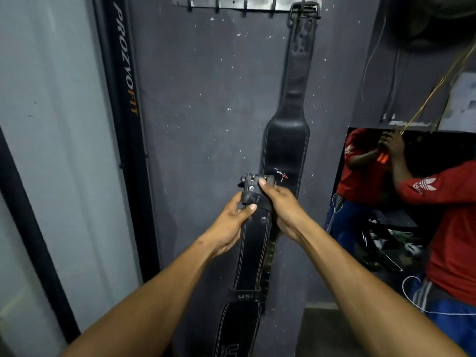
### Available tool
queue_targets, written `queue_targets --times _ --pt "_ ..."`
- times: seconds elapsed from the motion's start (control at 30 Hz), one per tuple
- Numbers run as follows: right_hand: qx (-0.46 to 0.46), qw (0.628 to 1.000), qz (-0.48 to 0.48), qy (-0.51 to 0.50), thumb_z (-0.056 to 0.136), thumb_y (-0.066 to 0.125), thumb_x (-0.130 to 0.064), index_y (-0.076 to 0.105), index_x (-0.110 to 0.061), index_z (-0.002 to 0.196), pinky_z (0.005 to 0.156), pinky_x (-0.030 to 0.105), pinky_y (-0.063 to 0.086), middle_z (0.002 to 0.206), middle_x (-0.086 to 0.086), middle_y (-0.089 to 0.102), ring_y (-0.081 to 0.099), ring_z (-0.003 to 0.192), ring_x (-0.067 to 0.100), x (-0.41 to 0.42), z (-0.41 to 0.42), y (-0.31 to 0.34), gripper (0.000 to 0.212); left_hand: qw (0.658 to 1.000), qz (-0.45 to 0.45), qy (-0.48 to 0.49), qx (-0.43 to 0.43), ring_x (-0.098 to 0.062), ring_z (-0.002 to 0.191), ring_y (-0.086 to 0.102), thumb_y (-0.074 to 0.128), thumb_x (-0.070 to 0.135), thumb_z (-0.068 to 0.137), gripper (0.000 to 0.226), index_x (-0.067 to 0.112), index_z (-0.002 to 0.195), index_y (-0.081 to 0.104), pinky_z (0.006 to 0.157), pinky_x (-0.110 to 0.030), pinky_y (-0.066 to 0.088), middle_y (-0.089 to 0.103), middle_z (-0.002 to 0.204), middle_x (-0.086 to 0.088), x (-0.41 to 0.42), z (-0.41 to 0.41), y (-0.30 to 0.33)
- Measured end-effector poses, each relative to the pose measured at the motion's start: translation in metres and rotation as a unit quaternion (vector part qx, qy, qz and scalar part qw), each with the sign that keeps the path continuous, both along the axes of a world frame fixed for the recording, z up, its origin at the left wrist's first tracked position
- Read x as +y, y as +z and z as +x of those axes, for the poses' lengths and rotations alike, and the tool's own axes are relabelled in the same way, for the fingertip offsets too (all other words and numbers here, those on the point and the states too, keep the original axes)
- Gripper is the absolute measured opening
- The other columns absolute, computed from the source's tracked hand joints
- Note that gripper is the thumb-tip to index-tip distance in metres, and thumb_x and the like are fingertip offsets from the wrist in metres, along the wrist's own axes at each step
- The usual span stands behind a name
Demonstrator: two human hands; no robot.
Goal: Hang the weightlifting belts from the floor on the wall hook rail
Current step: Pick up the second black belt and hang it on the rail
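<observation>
Black leather weightlifting belt [251, 256]: held upright in front of the grey wall [206, 104], buckle end up, its wide padded part trailing down to the near edge of view. White stitching along both edges; a loop marked "USI" crosses it lower down.

Left hand [231, 222]: closed on the belt's left edge just below the buckle [253, 182], thumb pressed on the front face.

Right hand [283, 210]: clamped on the right edge, thumb tip resting on the buckle.

Second black belt [286, 155]: hangs flat on the wall by its buckle from the rightmost hook of the metal hook rail [244, 2], far and up.

Black post lettered "PROZVOFIT" [126, 63]: left.

Person in red shirt [453, 228]: right, beside a mirror.
</observation>
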State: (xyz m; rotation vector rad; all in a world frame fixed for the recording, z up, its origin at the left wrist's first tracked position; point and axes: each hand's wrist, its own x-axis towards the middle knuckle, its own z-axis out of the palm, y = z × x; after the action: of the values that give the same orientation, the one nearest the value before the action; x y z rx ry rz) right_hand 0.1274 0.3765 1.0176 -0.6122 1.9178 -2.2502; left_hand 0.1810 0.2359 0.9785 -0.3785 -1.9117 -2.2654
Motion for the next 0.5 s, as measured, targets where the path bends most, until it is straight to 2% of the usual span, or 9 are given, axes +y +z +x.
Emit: queue_targets --times 0.07,0.13,0.2,0.27,0.3,0.37,0.43,0.47,0.5 --pt "0.056 0.998 -0.017 -0.022 0.105 0.059 -0.024 0.071 -0.002 0.121 0.095 0.042 0.059 0.112 0.018 0.078 0.075 0.100 0.027 -0.004 0.004 0.002 0.029 1.000 0.002 -0.003 0.005 -0.036 0.134 0.055 0.053 0.008 0.103 0.037 0.015 0.140 0.050 0.120 -0.051 0.036 0.063 0.137 -0.020 0.000 0.004 0.006" --pt "0.092 0.993 -0.045 -0.052 0.105 0.059 -0.019 0.069 -0.004 0.120 0.099 0.045 0.057 0.114 0.015 0.077 0.074 0.102 0.026 -0.009 0.007 0.007 0.023 1.000 -0.007 -0.022 0.004 -0.030 0.133 0.058 0.054 0.011 0.103 0.041 0.021 0.143 0.046 0.116 -0.041 0.043 0.063 0.138 -0.018 -0.002 0.010 0.008" --pt "0.098 0.990 -0.075 -0.062 0.105 0.058 -0.019 0.068 -0.009 0.118 0.099 0.045 0.056 0.113 0.012 0.076 0.072 0.100 0.023 -0.011 0.007 0.015 0.019 0.996 -0.070 -0.045 -0.022 -0.015 0.122 0.065 0.059 0.018 0.101 0.054 0.025 0.149 0.035 0.101 -0.026 0.052 0.066 0.134 -0.010 -0.010 0.016 -0.002" --pt "0.099 0.989 -0.091 -0.065 0.105 0.058 -0.018 0.068 -0.011 0.117 0.101 0.050 0.054 0.114 0.013 0.075 0.070 0.101 0.024 -0.009 0.003 0.025 0.017 0.981 -0.168 -0.049 -0.081 -0.004 0.120 0.063 0.068 0.023 0.096 0.073 0.023 0.155 0.025 0.098 -0.018 0.048 0.057 0.139 0.002 -0.020 0.026 -0.025" --pt "0.098 0.988 -0.095 -0.066 0.105 0.057 -0.018 0.067 -0.009 0.118 0.104 0.053 0.052 0.116 0.015 0.073 0.069 0.103 0.027 -0.007 0.001 0.030 0.018 0.971 -0.207 -0.047 -0.108 -0.006 0.125 0.058 0.073 0.024 0.093 0.079 0.019 0.156 0.026 0.102 -0.019 0.043 0.051 0.141 0.004 -0.024 0.030 -0.042" --pt "0.097 0.989 -0.094 -0.067 0.106 0.057 -0.017 0.064 -0.004 0.123 0.107 0.058 0.051 0.123 0.021 0.072 0.067 0.106 0.030 -0.005 -0.004 0.035 0.023 0.961 -0.239 -0.059 -0.125 -0.011 0.132 0.056 0.079 0.022 0.087 0.066 0.015 0.144 0.048 0.111 -0.020 0.040 0.060 0.141 0.005 -0.025 0.034 -0.076" --pt "0.098 0.989 -0.088 -0.060 0.106 0.057 -0.017 0.063 -0.001 0.128 0.107 0.059 0.051 0.128 0.025 0.070 0.067 0.108 0.031 -0.006 -0.006 0.036 0.028 0.964 -0.221 -0.059 -0.134 0.005 0.122 0.061 0.083 0.019 0.082 0.049 0.029 0.125 0.060 0.107 -0.015 0.043 0.071 0.123 0.022 -0.016 0.036 -0.094" --pt "0.098 0.990 -0.089 -0.058 0.106 0.057 -0.017 0.063 -0.002 0.128 0.107 0.059 0.051 0.128 0.026 0.069 0.068 0.108 0.031 -0.006 -0.007 0.037 0.027 0.966 -0.206 -0.061 -0.140 0.013 0.115 0.061 0.085 0.019 0.079 0.053 0.036 0.120 0.057 0.100 -0.010 0.046 0.071 0.116 0.031 -0.011 0.036 -0.099" --pt "0.099 0.989 -0.092 -0.056 0.106 0.057 -0.017 0.064 -0.004 0.125 0.106 0.059 0.052 0.128 0.025 0.070 0.068 0.107 0.031 -0.007 -0.007 0.038 0.025 0.968 -0.196 -0.064 -0.144 0.014 0.114 0.061 0.087 0.019 0.075 0.061 0.040 0.121 0.053 0.098 -0.010 0.047 0.070 0.117 0.032 -0.008 0.034 -0.105"
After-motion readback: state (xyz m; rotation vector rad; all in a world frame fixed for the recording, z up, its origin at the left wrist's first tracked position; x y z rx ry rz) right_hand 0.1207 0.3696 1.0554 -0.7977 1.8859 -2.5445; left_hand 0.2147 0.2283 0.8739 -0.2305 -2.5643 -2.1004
